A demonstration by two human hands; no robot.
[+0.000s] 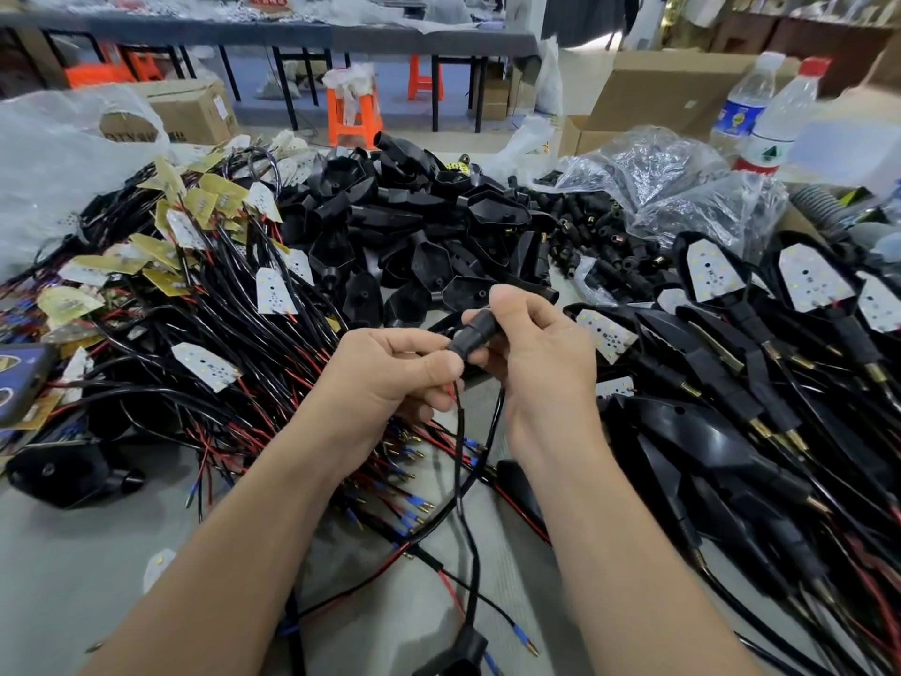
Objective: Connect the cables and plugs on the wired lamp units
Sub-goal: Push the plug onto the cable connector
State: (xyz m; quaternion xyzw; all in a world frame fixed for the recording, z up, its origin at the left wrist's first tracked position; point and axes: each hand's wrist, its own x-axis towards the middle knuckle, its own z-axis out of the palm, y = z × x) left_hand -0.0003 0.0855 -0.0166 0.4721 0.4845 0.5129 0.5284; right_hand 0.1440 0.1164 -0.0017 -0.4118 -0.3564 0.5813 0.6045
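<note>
— Closest to the lens, what showed?

— Two bare forearms coming in from the bottom edge. Between them a rubber boot sat on a black cable that climbed to the hands.

— And the hands themselves?

— The right hand pinched a black plug between thumb and fingertips, raised above the grey table near the middle of the view. The left hand had its fingers curled and its thumb pressed on the cable right where it met the plug's lower end. Whether the cable was fully seated inside could not be told.

— What lay around them?

— To the left was a tangled heap of wired LED boards, with red and black leads running toward the person. Behind the hands was a pile of bare black lamp housings. Right of that, loose plugs were scattered beside crumpled plastic bags.

— And on the right side?

— Assembled lamp units lay in overlapping rows, white boards facing up and brass-tipped stems pointing toward the person.

— Anything farther back?

— Two water bottles stood upright at the far right, just beside an open cardboard box.
</note>
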